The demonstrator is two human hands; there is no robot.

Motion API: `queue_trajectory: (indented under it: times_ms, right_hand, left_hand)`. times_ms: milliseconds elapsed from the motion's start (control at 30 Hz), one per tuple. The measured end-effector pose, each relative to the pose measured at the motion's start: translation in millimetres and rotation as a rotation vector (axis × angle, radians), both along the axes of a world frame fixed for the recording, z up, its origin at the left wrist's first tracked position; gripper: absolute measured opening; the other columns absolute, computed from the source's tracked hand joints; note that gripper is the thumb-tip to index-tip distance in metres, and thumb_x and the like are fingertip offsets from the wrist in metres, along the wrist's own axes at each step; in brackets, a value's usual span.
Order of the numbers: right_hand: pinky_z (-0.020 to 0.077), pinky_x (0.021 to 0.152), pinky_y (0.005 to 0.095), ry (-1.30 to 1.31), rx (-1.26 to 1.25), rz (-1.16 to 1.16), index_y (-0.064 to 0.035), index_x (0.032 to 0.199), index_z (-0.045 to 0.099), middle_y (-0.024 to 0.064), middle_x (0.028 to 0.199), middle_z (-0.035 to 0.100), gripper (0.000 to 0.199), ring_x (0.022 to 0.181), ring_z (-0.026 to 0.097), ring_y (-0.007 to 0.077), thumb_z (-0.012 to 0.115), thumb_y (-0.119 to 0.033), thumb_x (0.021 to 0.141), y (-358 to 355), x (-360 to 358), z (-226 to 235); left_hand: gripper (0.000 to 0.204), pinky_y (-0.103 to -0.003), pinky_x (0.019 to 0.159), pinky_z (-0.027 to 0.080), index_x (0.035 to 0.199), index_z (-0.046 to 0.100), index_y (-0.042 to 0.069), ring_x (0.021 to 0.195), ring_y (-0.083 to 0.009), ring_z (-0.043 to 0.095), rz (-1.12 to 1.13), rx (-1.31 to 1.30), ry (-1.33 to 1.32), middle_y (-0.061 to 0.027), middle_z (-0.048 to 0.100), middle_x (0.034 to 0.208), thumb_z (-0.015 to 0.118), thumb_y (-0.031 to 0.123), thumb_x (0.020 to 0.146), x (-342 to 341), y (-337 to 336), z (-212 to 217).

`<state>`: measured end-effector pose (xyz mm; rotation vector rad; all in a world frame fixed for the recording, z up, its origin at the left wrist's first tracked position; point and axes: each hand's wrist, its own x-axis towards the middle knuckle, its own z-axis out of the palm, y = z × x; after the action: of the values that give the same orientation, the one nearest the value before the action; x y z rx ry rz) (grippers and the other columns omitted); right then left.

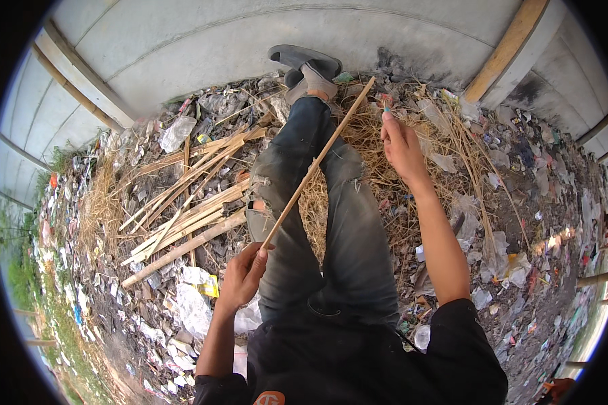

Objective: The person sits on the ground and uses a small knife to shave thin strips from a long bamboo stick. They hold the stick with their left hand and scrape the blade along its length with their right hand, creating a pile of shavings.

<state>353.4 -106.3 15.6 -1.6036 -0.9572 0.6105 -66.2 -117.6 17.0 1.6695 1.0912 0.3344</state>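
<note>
My left hand grips the lower end of a long, thin bamboo strip. The strip slants up and to the right across my legs, its far end near my crossed feet. To the right of that far end is my raised right hand, apart from the strip. Its fingers are curled, and a small teal bit shows at the thumb tip; what it belongs to I cannot make out. Several split bamboo strips and a rounder bamboo pole lie in a loose pile left of my legs.
Plastic scraps and litter cover the ground, with a yellow wrapper near my left hand. Dry straw lies around my feet. A grey panel wall with wooden posts stands beyond them. Green plants grow at the far left.
</note>
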Motion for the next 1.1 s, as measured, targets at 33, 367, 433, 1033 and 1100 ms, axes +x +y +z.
queue_trajectory:
  times_ms: [33, 367, 433, 1033, 1100]
  right_hand:
    - [0.0342, 0.055, 0.0331, -0.035, 0.014, 0.094, -0.0058, 0.078, 0.056, -0.0015, 0.06, 0.043, 0.06, 0.057, 0.044, 0.0093, 0.051, -0.057, 0.108, -2, -24, 4]
    - [0.0505, 0.054, 0.0524, -0.605, -0.095, 0.5, -0.0035, 0.085, 0.064, 0.0206, 0.061, 0.063, 0.057, 0.059, 0.066, 0.0433, 0.054, -0.055, 0.106, -47, -149, -11]
    - [0.0494, 0.051, 0.0511, -0.632, -0.064, 0.452, -0.0041, 0.086, 0.064, 0.0189, 0.057, 0.061, 0.055, 0.055, 0.065, 0.0427, 0.055, -0.055, 0.106, -44, -142, -13]
    - [0.0528, 0.059, 0.0577, -0.73, -0.124, 0.479, -0.0029, 0.088, 0.064, 0.0224, 0.062, 0.065, 0.059, 0.063, 0.068, 0.0464, 0.054, -0.059, 0.105, -24, -124, 16]
    - [0.0498, 0.056, 0.0546, -0.698, -0.025, 0.573, -0.003, 0.086, 0.065, 0.0223, 0.057, 0.059, 0.059, 0.057, 0.064, 0.0465, 0.057, -0.058, 0.105, -37, -141, -4]
  left_hand:
    - [0.043, -0.027, 0.058, 0.035, 0.135, 0.065, 0.001, 0.063, -0.0059, 0.041, 0.038, 0.001, -0.054, 0.0061, 0.044, 0.069, 0.052, 0.035, 0.112, 7, 0, -3]
    - [0.048, -0.027, 0.06, 0.037, 0.152, 0.056, 0.003, 0.067, -0.0055, 0.042, 0.043, 0.181, -0.088, 0.0042, 0.046, 0.071, 0.06, 0.026, 0.109, 54, 13, 2]
    - [0.048, -0.027, 0.059, 0.036, 0.151, 0.057, 0.002, 0.067, -0.0053, 0.041, 0.057, 0.204, -0.086, 0.0044, 0.045, 0.07, 0.061, 0.025, 0.109, 53, 11, -1]
    - [0.046, -0.026, 0.057, 0.033, 0.15, 0.057, 0.002, 0.066, -0.0037, 0.039, 0.061, 0.211, -0.077, 0.006, 0.045, 0.07, 0.061, 0.021, 0.109, 41, 3, 13]
    - [0.046, -0.025, 0.057, 0.034, 0.15, 0.057, 0.002, 0.066, -0.0034, 0.039, 0.054, 0.218, -0.083, 0.0057, 0.047, 0.071, 0.062, 0.019, 0.108, 41, 6, 7]
